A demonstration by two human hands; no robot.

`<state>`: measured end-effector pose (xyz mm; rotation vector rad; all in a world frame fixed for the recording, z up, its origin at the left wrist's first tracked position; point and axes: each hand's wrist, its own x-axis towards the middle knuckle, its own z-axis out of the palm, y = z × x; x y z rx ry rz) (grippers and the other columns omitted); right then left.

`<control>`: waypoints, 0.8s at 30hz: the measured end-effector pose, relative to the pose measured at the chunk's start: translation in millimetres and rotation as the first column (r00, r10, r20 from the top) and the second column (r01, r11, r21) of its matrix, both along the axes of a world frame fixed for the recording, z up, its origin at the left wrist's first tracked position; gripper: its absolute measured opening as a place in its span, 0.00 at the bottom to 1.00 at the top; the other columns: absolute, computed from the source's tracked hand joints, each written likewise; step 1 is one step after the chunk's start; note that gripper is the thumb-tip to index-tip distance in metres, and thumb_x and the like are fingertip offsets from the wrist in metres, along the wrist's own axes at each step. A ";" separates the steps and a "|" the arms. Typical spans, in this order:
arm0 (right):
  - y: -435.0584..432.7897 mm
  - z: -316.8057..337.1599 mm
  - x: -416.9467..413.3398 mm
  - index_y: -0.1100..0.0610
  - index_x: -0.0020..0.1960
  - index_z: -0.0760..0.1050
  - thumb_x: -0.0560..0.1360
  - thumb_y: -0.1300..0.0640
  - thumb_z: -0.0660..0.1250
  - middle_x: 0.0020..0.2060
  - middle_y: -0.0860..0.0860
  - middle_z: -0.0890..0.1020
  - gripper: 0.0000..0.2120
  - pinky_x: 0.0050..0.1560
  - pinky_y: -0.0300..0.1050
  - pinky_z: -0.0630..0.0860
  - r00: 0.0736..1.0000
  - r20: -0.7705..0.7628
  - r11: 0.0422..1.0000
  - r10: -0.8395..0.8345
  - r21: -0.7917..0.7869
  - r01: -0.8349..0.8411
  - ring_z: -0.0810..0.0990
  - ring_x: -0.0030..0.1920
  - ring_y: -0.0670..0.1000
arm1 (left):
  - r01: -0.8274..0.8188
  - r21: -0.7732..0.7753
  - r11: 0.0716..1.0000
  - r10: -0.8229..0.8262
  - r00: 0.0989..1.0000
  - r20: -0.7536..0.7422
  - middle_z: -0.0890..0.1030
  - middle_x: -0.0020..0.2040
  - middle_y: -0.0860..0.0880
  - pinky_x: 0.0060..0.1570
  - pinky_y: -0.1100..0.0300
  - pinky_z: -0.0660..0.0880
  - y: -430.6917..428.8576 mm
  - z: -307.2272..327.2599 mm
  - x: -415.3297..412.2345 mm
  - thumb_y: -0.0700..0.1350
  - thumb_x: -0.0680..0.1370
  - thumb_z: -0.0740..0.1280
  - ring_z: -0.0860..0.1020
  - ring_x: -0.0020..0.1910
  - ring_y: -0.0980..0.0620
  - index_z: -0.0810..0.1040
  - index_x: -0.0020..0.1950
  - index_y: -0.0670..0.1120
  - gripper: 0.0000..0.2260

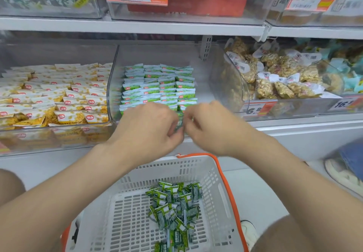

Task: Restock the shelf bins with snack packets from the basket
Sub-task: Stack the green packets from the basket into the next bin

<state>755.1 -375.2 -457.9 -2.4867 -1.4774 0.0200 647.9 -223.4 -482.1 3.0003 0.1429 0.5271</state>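
A white plastic basket (208, 173) with an orange rim sits low in front of me, holding several loose green snack packets (174, 202). Above it, the middle clear shelf bin (204, 86) holds neat rows of green packets (159, 85). My left hand (149, 128) and my right hand (208, 126) meet at the bin's front edge, fingers curled, pinching a green packet (179, 125) between them. Most of that packet is hidden by my fingers.
The left bin holds yellow-and-white packets (55, 98). The right bin holds clear bags of puffed snacks (279, 75). Orange price tags (257, 109) hang on the bin fronts and on the shelf above. A shoe (341, 175) stands on the floor at right.
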 end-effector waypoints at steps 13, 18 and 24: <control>-9.8 -112.6 -40.0 0.57 0.54 0.74 0.78 0.65 0.62 0.45 0.53 0.78 0.07 0.36 0.48 0.75 0.966 -0.234 0.603 0.112 -0.757 -0.253 0.79 0.42 0.54 | 0.018 -0.007 1.000 -0.013 0.343 -0.939 0.73 0.36 0.48 0.37 0.53 0.72 -29.0 -192.7 -2.3 0.44 0.82 0.64 0.71 0.33 0.48 0.72 0.36 0.45 0.15; 2.2 -131.7 -33.7 0.58 0.57 0.73 0.78 0.65 0.62 0.47 0.53 0.78 0.09 0.36 0.47 0.75 0.953 -0.259 0.581 0.155 -0.757 -0.300 0.79 0.42 0.53 | -0.062 -0.039 0.997 -0.019 0.299 -0.954 0.71 0.39 0.49 0.44 0.53 0.71 -18.9 -272.1 -16.9 0.35 0.82 0.62 0.69 0.34 0.51 0.70 0.39 0.45 0.12; 28.8 -137.9 -24.0 0.56 0.53 0.68 0.78 0.67 0.64 0.40 0.52 0.73 0.09 0.30 0.44 0.70 0.934 -0.288 0.593 0.213 -0.722 -0.358 0.72 0.34 0.49 | -0.271 -0.256 0.928 -0.129 0.410 -0.903 0.75 0.47 0.54 0.52 0.59 0.75 -10.2 -317.7 -28.1 0.38 0.81 0.65 0.73 0.44 0.54 0.72 0.43 0.57 0.14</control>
